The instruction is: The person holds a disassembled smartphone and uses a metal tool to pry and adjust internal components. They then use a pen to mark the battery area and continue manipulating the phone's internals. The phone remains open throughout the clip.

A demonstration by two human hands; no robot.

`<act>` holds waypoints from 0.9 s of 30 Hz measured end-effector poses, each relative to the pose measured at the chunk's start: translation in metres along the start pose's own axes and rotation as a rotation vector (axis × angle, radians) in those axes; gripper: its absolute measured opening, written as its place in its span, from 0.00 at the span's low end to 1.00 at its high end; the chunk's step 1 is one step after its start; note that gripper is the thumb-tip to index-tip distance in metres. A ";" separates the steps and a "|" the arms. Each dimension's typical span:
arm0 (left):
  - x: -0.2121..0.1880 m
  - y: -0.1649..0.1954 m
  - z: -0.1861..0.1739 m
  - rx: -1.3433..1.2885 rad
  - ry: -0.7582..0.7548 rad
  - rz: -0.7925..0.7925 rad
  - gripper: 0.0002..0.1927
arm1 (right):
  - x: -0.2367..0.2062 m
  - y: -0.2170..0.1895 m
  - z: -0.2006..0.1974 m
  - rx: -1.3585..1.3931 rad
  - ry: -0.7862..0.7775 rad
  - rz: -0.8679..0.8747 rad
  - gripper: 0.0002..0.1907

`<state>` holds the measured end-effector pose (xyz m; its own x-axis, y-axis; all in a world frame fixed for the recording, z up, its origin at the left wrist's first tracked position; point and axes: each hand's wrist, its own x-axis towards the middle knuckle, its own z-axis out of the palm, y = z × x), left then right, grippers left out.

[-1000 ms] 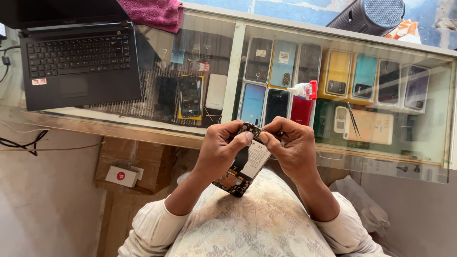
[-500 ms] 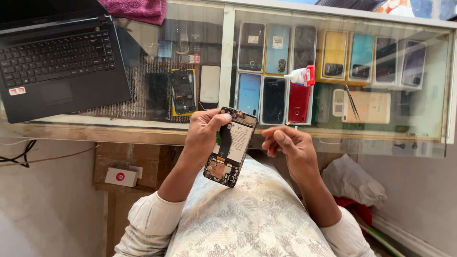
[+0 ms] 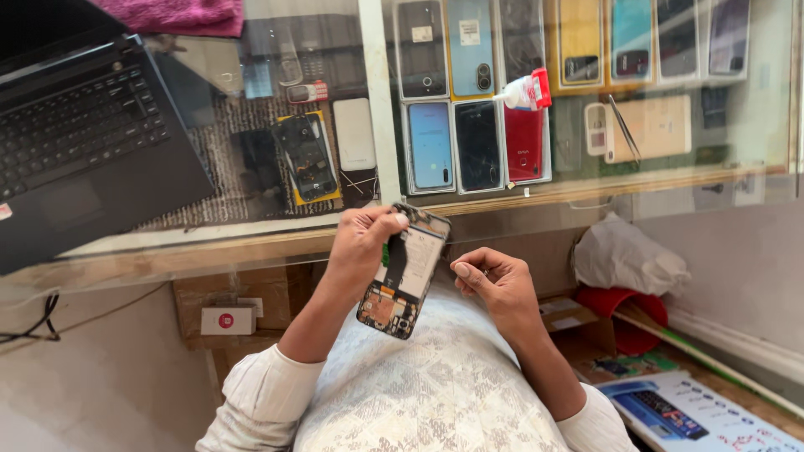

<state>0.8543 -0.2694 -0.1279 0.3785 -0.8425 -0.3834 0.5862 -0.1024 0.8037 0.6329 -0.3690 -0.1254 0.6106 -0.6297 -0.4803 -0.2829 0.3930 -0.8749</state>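
My left hand (image 3: 362,244) grips an opened phone (image 3: 404,269) with its back cover off, so the battery and circuit board show. It is held upright over my lap, just below the edge of the glass counter (image 3: 251,251). My right hand (image 3: 494,280) hovers a little to the right of the phone with its fingers curled and pinched together; whether something tiny sits between the fingertips cannot be made out. Both sleeves are white.
A black laptop (image 3: 75,159) lies on the counter at the left, a pink cloth (image 3: 176,15) behind it. A small glue tube (image 3: 523,92) and tweezers (image 3: 624,130) rest on the glass above several phones on display. Below right are a crumpled bag (image 3: 624,255) and boxes.
My right hand has come off the phone and drawn back to the right. The left hand alone now holds the phone, turned more upright. The view has shifted to the right.
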 end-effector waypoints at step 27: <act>-0.116 -0.101 0.160 0.744 -0.442 -0.234 0.15 | -0.171 0.078 -0.114 0.191 0.004 -0.070 0.11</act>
<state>0.6366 -0.2466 -0.0915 -0.0932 -0.8680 -0.4878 -0.0601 -0.4841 0.8729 0.4217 -0.3072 -0.1180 0.6205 -0.6626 -0.4195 -0.0942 0.4681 -0.8786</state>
